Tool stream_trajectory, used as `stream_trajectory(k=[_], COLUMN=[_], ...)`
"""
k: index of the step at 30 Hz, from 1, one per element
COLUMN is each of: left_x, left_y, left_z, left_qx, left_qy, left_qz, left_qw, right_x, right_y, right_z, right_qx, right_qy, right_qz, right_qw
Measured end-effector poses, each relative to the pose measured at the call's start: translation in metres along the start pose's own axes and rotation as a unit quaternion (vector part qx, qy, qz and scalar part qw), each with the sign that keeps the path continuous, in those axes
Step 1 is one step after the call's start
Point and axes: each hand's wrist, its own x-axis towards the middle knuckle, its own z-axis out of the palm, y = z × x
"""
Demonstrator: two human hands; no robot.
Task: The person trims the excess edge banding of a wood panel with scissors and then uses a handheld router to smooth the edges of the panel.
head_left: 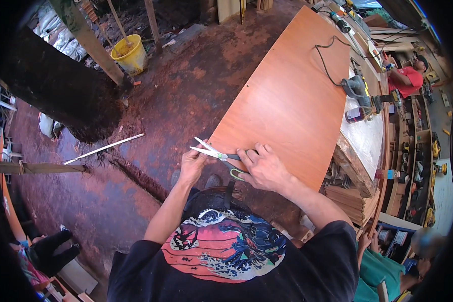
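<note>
While the right hand (261, 166) curls its fingers round the handles of the scissors (217, 154), spread open by the near corner of the board (287, 90), the left hand (192, 164) bends its fingers beside the blades, holding what I can't tell, and should stay clear of any cut.

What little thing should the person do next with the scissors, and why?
Perhaps ease the bare left hand back from the silver-bladed scissors with dark, green-trimmed handles before closing them: the blades stand open, the left hand is very near them, and the bare right hand is on the handles.
</note>
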Motion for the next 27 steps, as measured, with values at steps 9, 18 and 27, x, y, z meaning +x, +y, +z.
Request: stream_trajectory(k=[9,18,27], left_x=[-0.001,-0.003,-0.002], left_y=[0.004,0.001,-0.002], left_z=[0.004,0.003,0.001], left_qx=[0.006,0.018,0.024], left_qy=[0.019,0.014,0.022], left_qz=[0.014,0.021,0.03], left_qw=[1.0,1.0,0.999], right_x=[0.002,-0.001,-0.004], right_y=[0.005,0.008,0.012], right_z=[-0.002,-0.002,0.003], right_qx=[0.016,0.033,0.049], right_qy=[-0.024,-0.038,-0.034], right_qz=[-0.014,-0.022,-0.027], right_qw=[0.999,0.999,0.998])
